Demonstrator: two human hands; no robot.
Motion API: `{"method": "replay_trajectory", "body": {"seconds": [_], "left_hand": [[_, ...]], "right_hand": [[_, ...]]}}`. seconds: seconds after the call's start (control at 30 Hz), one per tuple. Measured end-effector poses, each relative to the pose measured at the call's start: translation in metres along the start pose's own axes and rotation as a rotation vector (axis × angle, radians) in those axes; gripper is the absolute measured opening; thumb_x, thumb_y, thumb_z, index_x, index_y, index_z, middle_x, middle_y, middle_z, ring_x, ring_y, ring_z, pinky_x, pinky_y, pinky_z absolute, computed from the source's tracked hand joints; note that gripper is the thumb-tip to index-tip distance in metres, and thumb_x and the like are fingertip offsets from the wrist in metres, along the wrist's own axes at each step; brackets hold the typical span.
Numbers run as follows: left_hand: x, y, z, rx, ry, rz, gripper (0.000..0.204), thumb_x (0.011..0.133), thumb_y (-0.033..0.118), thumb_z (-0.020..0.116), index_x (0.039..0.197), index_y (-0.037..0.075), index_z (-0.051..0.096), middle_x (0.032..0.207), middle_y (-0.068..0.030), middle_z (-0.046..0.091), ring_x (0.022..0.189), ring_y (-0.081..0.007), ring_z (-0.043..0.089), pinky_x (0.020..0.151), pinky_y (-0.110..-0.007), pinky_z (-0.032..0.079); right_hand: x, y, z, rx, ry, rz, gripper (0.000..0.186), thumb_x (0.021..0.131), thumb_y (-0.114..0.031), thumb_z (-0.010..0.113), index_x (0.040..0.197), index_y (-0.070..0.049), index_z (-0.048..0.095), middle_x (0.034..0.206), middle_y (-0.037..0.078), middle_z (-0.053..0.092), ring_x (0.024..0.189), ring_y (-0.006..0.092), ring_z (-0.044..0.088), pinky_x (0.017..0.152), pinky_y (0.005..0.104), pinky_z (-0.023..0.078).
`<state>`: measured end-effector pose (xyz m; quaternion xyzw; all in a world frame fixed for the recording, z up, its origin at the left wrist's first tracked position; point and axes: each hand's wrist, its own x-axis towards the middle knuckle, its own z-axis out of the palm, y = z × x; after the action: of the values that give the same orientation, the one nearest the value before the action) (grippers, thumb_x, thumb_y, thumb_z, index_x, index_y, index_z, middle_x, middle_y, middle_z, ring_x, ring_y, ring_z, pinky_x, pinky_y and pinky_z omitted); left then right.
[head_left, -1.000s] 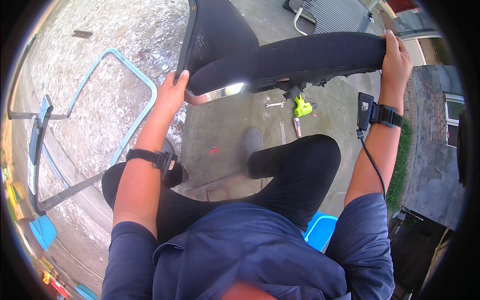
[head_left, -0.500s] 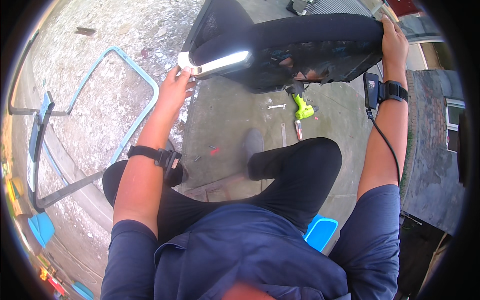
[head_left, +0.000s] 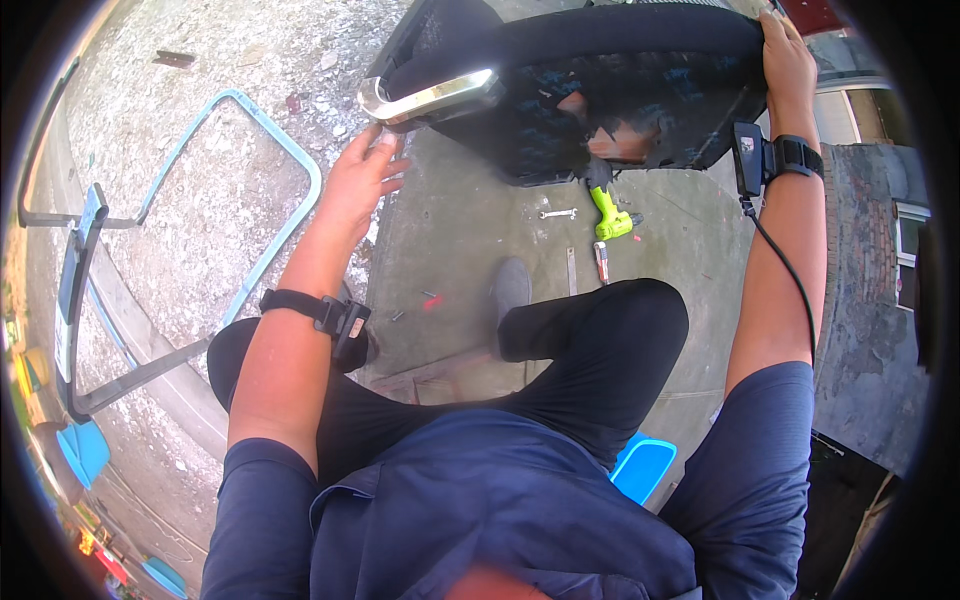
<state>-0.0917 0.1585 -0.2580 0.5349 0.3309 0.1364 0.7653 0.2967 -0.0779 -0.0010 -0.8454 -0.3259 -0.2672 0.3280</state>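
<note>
Gripping right end of torn black seat (head_left: 665, 95), person's right hand (head_left: 790, 75) has fingers closed over edge. Left hand (head_left: 352, 185) loosely spread, just below shiny metal bar (head_left: 440, 98) at seat's other end (whether touching, cannot tell). Seat spans ahead of both hands, ragged side facing person. Risk: one-sided hold could let left end drop or swing, perhaps striking green drill (head_left: 610, 217) lying between hands.
</note>
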Motion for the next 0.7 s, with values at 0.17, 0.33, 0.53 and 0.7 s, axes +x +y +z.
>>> {"method": "replay_trajectory", "body": {"seconds": [0.17,0.33,0.53,0.7], "left_hand": [[0.000,0.003,0.003,-0.002,0.006,-0.002,0.066,0.103,0.031,0.054,0.153,-0.001,0.027,0.139,-0.0220,0.053,0.120,-0.0313,0.061,0.094,-0.039,0.051],[-0.001,0.001,0.003,-0.008,0.014,-0.010,0.069,0.102,0.031,0.055,0.154,-0.001,0.024,0.139,-0.0228,0.053,0.120,-0.0319,0.061,0.093,-0.040,0.052],[0.000,0.000,0.000,-0.001,0.027,-0.024,0.072,0.101,0.032,0.057,0.154,-0.001,0.022,0.139,-0.0236,0.053,0.121,-0.0325,0.061,0.093,-0.040,0.052],[0.000,0.001,0.001,0.000,0.020,-0.023,0.073,0.100,0.032,0.057,0.154,-0.001,0.022,0.139,-0.0238,0.053,0.120,-0.0326,0.061,0.094,-0.040,0.052]], "right_hand": [[-0.014,-0.043,0.007,0.060,0.075,-0.071,0.046,0.093,-0.032,0.058,0.075,0.011,0.063,0.075,0.027,0.068,0.069,0.0431,0.064,0.068,0.0508,0.050],[-0.013,-0.038,0.007,-0.081,0.001,-0.150,0.038,0.095,-0.028,0.054,0.085,0.007,0.065,0.083,0.025,0.067,0.082,0.0396,0.065,0.076,0.0453,0.050],[-0.021,-0.048,0.006,-0.008,0.023,-0.298,0.032,0.091,-0.027,0.058,0.087,0.004,0.065,0.082,0.020,0.066,0.081,0.0316,0.063,0.077,0.0404,0.048],[-0.024,-0.052,0.001,0.113,-0.010,-0.247,0.033,0.092,-0.029,0.060,0.089,0.004,0.063,0.086,0.019,0.063,0.083,0.0285,0.060,0.078,0.0388,0.047]]}}
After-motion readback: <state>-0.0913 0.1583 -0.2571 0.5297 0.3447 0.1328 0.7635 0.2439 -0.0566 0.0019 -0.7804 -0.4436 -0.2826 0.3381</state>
